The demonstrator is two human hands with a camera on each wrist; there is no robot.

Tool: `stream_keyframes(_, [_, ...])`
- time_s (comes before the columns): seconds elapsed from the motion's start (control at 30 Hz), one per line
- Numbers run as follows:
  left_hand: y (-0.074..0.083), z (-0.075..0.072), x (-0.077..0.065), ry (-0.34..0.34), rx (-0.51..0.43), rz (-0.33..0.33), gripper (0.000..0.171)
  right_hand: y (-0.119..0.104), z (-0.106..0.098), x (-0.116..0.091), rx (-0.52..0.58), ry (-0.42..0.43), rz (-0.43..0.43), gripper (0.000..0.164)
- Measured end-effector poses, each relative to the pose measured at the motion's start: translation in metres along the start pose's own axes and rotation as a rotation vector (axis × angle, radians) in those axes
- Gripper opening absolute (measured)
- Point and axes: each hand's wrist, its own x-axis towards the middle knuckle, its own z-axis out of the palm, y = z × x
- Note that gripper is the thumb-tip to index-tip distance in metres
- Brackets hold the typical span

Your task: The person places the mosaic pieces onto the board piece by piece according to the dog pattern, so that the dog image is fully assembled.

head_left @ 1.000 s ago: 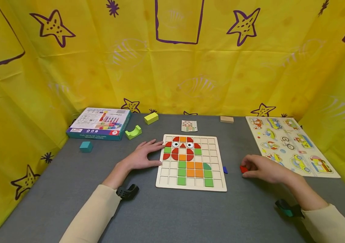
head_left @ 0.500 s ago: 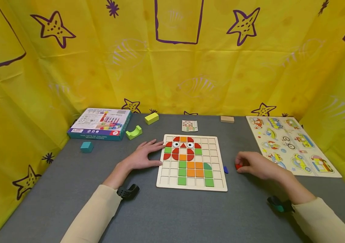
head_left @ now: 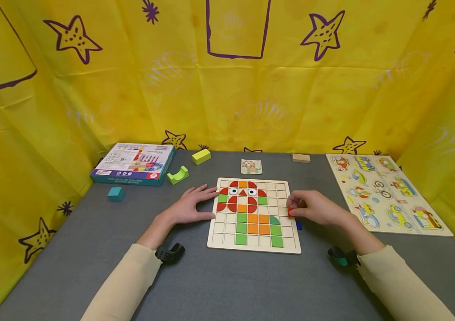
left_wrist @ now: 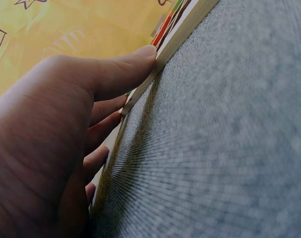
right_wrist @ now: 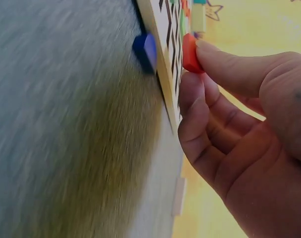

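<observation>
A wooden grid board (head_left: 215, 236) lies mid-table, with red, orange and green tiles set in its cells and two eye tiles near the top. Along its left edge rests my left hand (head_left: 192, 205), fingers extended, thumb and fingertips touching the rim; the left wrist view shows the thumb (left_wrist: 125, 69) against the board's side. My right hand (head_left: 317, 207) pinches a small red tile (right_wrist: 191, 53) between thumb and fingers at the board's right edge. A blue tile (right_wrist: 145, 52) sits on the table beside that edge, just below the hand.
Behind the board lies a small picture card (head_left: 251, 166). On the left are a boxed toy set (head_left: 131, 165), a teal cube (head_left: 116, 194), a green arch block (head_left: 178, 175) and a yellow block (head_left: 201, 156). A wooden block (head_left: 301, 158) and a vehicle puzzle board (head_left: 387, 196) stand right.
My right hand has moved left with the red tile, from the table beside the puzzle board to the grid board's right edge. The left hand stays in place.
</observation>
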Motion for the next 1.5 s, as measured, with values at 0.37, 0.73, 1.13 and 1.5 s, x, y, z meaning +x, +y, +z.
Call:
stream_keyframes(0.37, [0.002,0.000,0.000,0.002,-0.001,0.000,0.077,-0.013,0.013,0.032,0.031,-0.038,-0.001,0.006])
stream_keyframes(0.73, [0.003,-0.001,0.000,0.009,-0.003,0.002,0.076,-0.015,0.018,0.043,0.081,-0.056,-0.020,0.009])
stream_keyframes(1.13, [0.002,-0.002,-0.001,0.002,-0.015,-0.004,0.076,-0.018,0.023,0.049,0.084,-0.061,-0.049,0.015])
stream_keyframes(1.5, [0.002,0.000,-0.001,0.003,-0.008,-0.012,0.077,-0.022,0.031,0.057,0.056,-0.053,-0.062,0.015])
